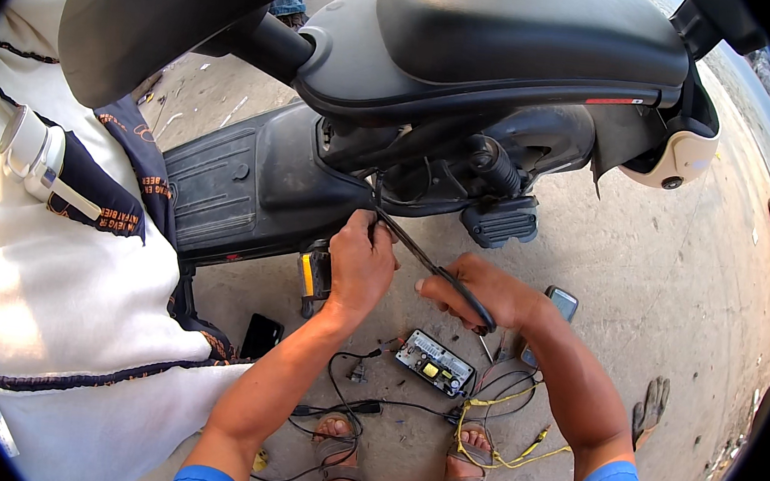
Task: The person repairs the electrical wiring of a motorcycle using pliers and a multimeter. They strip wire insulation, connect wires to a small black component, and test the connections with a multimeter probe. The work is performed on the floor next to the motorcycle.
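My left hand [359, 266] pinches a long black cable-like item [416, 253] where it meets the underside of the black scooter [275, 174], below the seat. My right hand [477, 291] is closed around the same item lower down and to the right. Between my forearms, on the ground, lies an exposed circuit board in a case [436, 361] with black and yellow wires [513, 448]. A grey handheld device [561, 304] is partly hidden behind my right forearm.
A white cloth cover [46, 291] with dark printed trim fills the left side. A black phone [262, 335] lies near my left forearm. A cream helmet [670, 166] hangs at the scooter's right end. A grey glove [651, 410] lies on the concrete [687, 279].
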Motion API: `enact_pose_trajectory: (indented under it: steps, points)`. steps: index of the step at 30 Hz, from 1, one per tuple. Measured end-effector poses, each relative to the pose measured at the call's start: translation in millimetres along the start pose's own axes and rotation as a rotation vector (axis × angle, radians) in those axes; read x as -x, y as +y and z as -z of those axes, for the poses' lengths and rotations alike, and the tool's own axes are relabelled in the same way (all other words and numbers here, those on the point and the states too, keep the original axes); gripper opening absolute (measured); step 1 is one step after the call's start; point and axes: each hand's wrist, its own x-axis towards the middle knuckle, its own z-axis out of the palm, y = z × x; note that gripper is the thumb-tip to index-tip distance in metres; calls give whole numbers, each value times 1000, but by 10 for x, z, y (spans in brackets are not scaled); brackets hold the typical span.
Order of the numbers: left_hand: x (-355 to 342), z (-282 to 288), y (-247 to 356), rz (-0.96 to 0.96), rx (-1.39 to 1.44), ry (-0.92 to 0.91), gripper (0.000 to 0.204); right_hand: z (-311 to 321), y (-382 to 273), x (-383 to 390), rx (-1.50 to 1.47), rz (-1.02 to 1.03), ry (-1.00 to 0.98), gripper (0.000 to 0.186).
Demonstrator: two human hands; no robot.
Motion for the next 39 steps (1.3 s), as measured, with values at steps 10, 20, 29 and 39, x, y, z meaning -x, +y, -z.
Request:
enact_pose_trajectory:
  steps: [10,20,29,39]
  points:
    - [-45,23,-4,-210,-366,78,14,84,-30,-13,-66,-8,-66,70]
    - [-175,69,-53,-186,-362,38,22,34,37,-20,-324,-16,-140,62]
    - [-144,-10,157,-135,-320,92,24,-21,274,-5,-464,-15,-154,59]
    - [-208,-41,10,-154,-377,133,24,-52,236,128,-526,-24,-57,51]
